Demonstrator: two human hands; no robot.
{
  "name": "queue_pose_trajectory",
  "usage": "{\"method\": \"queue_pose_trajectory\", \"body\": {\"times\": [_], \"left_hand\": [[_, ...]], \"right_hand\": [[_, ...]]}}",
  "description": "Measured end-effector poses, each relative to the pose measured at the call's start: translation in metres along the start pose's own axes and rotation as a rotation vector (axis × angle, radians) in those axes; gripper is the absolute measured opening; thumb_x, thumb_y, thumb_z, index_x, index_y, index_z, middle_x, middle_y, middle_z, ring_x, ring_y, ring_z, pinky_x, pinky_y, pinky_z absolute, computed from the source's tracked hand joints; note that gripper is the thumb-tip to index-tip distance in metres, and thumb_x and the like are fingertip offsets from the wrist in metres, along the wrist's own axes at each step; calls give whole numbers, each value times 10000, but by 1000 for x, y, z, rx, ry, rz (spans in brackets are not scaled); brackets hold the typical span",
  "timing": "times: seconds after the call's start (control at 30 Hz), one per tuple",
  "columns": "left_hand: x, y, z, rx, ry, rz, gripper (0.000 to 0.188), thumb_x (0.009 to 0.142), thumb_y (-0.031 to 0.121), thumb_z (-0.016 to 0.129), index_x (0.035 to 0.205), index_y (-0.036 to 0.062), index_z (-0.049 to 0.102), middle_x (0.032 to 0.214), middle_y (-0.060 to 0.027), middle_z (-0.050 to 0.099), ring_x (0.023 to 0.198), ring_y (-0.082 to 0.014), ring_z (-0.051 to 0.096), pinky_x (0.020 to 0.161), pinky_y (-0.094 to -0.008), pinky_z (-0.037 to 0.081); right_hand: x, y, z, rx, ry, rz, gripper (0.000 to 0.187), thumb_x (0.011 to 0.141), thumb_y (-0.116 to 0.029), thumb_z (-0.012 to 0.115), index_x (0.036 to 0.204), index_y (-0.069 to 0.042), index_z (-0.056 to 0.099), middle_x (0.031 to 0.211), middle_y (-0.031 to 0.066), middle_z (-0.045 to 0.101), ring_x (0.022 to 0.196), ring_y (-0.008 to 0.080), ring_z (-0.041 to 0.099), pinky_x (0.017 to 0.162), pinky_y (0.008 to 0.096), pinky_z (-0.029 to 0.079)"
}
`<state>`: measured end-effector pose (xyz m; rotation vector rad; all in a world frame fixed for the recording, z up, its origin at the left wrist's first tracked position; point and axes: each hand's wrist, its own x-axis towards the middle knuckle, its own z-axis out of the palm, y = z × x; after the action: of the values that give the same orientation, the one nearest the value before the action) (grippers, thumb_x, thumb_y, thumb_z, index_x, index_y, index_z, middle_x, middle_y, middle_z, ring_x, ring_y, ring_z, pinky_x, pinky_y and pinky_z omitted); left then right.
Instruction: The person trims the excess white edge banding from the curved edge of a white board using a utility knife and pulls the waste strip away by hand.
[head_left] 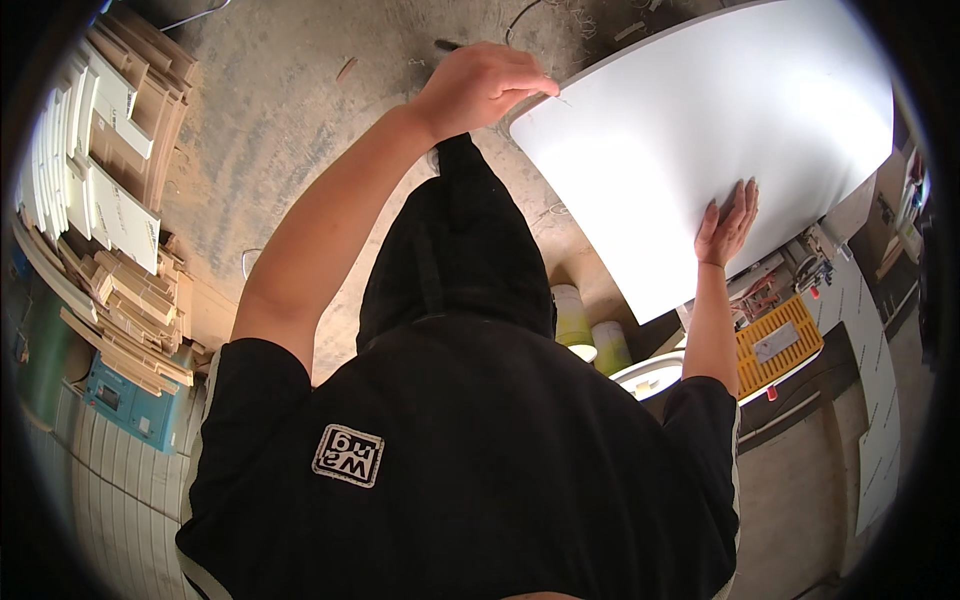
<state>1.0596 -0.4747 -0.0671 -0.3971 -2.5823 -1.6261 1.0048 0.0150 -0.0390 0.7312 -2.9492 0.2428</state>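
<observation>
Head view, read left to right. Stacked boards [140,100] stand at the far left, with a blue-green case [130,400] below them; both are well apart from the hands. Concrete floor [290,90] separates them from the left hand [485,85].

Left hand: raised at the rounded left corner of the white panel [630,150], fingers curled and pressed together at the tips. A faint, thin sliver shows just beyond the fingertips; whether it is pinched there cannot be told. Contact with the panel edge is likewise unconfirmed.

White panel: lies to the right of the left hand, reaching away and further right. Its longer direction appears to run from lower left to upper right, though the lens bends the edges. Its support is mostly hidden.

Two buckets [573,318] stand beneath the panel's lower left side.

Right hand [728,230]: laid palm-down on the panel, near its lower edge, thumb apart from the fingers. Of the two, this is the hand plainly on the surface; the left is the nearer to the rounded corner. A yellow slotted crate [752,362] sits beside the right forearm.
</observation>
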Motion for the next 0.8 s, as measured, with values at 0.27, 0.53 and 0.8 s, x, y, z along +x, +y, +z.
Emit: {"method": "queue_pose_trajectory", "body": {"times": [0.27, 0.53, 0.8], "left_hand": [[-64, 6, 13, 250, 75, 118, 177, 854, 39, 707, 960, 156, 786, 887, -2, 730, 856, -221, 701, 745, -358, 563], [-94, 39, 38, 17, 392, -238, 143, 898, 48, 722, 1027, 85, 770, 979, -54, 767, 930, -260, 734, 788, -335, 601], [-64, 22, 17, 338, 146, -9, 191, 944, 61, 672, 1052, 180, 775, 937, -3, 743, 858, -223, 704, 722, -335, 563]], "right_hand": [[-5, 1, 1, 1, 10, 34, 626, 1023, -514, 494, 1507, -117, 482, 1596, 139, 453, 1488, 375, 398, 1244, 528, 284], [-12, 7, 3, 29, 21, 54, 617, 1013, -525, 512, 1506, -155, 494, 1613, 90, 446, 1509, 342, 372, 1252, 508, 277], [-15, 6, 6, 10, 38, 69, 617, 1006, -516, 528, 1509, -161, 494, 1606, 80, 456, 1502, 324, 384, 1250, 498, 280]]}}
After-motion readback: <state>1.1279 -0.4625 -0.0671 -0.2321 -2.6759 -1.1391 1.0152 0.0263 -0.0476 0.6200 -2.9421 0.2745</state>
